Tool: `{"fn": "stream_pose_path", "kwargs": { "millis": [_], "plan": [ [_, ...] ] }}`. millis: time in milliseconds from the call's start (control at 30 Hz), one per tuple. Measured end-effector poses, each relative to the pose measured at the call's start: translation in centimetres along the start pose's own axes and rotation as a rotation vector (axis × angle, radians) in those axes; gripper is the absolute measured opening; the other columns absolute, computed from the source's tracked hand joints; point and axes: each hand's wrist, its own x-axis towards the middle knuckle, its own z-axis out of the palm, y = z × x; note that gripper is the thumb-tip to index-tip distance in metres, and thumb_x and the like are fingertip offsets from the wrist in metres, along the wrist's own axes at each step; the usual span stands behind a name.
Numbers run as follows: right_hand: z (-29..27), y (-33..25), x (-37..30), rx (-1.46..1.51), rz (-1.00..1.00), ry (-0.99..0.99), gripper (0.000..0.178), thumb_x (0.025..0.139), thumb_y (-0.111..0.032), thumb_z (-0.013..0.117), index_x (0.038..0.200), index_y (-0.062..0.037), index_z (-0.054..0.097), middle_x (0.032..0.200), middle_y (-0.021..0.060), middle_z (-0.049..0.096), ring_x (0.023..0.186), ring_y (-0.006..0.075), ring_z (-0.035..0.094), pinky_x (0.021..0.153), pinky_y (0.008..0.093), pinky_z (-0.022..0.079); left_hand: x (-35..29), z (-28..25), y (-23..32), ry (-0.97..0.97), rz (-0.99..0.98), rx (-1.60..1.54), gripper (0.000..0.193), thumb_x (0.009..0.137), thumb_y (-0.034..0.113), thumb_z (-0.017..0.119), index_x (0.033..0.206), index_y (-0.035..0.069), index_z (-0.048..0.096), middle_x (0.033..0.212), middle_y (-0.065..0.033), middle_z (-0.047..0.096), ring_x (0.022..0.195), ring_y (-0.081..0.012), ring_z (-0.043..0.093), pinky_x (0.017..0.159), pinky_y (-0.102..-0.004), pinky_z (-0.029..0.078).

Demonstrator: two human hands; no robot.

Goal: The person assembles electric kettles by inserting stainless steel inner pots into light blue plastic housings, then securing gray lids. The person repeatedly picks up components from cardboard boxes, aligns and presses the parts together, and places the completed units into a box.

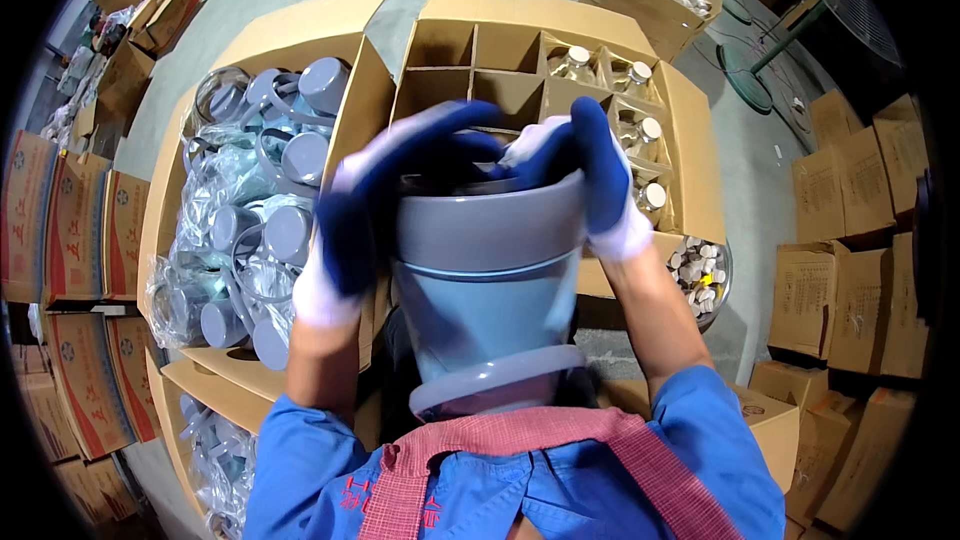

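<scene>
A tall blue tapered plastic container [490, 310] with a wide grey collar stands against my body. A curved grey handle [500, 380] crosses its lower part. My left hand [385, 185], in a blue and white glove, curls over the collar's left side and is somewhat blurred. On the opposite side, my gloved right hand [590, 165] grips the collar, with fingers reaching over its top edge. Something dark shows in the mouth of the container between my hands; I cannot make it out.
Beyond my hands stands a divided carton [550, 5] with several clear white-capped bottles [648, 130] on its right side. An open carton [375, 90] at left holds grey-lidded containers [305, 155] in plastic bags. A round tub of caps [697, 270], stacked cartons [835, 290] and a fan [745, 80] are at right.
</scene>
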Motion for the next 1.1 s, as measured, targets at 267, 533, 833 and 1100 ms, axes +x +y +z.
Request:
{"fn": "stream_pose_path", "kwargs": {
  "millis": [267,533,833,1100],
  "plan": [
    [1.7,-3.4,1.4,-0.786,-0.308,0.104,0.059,0.104,-0.047,0.040,0.113,0.0032,0.069,0.118,0.0157,0.070,0.115,0.0245,0.064,0.102,0.0356,0.047,1.1,-4.3,-0.8,0.254,0.032,0.071,0.081,0.099,0.062,0.035,0.146,-0.004,0.045,0.148,-0.0189,0.050,0.140,-0.0274,0.044,0.118,-0.0411,0.031],
    [-2.3,-0.5,2.6,-0.584,-0.265,0.066,0.075,0.104,-0.059,0.027,0.130,0.0014,0.063,0.121,0.0151,0.070,0.113,0.0256,0.066,0.105,0.0407,0.046,1.1,-4.0,-2.5,0.229,-0.270,0.270,0.047,0.098,0.015,0.047,0.142,0.000,0.052,0.141,-0.0181,0.056,0.135,-0.0264,0.050,0.116,-0.0350,0.034],
    [-2.1,-1.7,2.9,-0.715,-0.196,-0.071,0.105,0.094,-0.080,0.012,0.125,0.0056,0.065,0.124,0.0235,0.066,0.124,0.0347,0.059,0.115,0.0401,0.035,-0.2,-3.9,-4.9,0.181,-0.055,-0.507,0.061,0.103,0.036,0.051,0.150,-0.002,0.039,0.141,-0.0158,0.056,0.131,-0.0266,0.053,0.117,-0.0383,0.034],
    [-4.5,2.6,5.5,-0.284,-0.150,0.006,0.077,0.106,-0.058,0.026,0.139,0.0064,0.051,0.124,0.0184,0.066,0.117,0.0278,0.063,0.104,0.0375,0.046,3.2,-4.1,-4.2,0.422,0.019,0.451,0.060,0.091,0.029,0.063,0.142,0.000,0.051,0.135,-0.0168,0.059,0.127,-0.0280,0.058,0.109,-0.0367,0.042]
  ]
}}
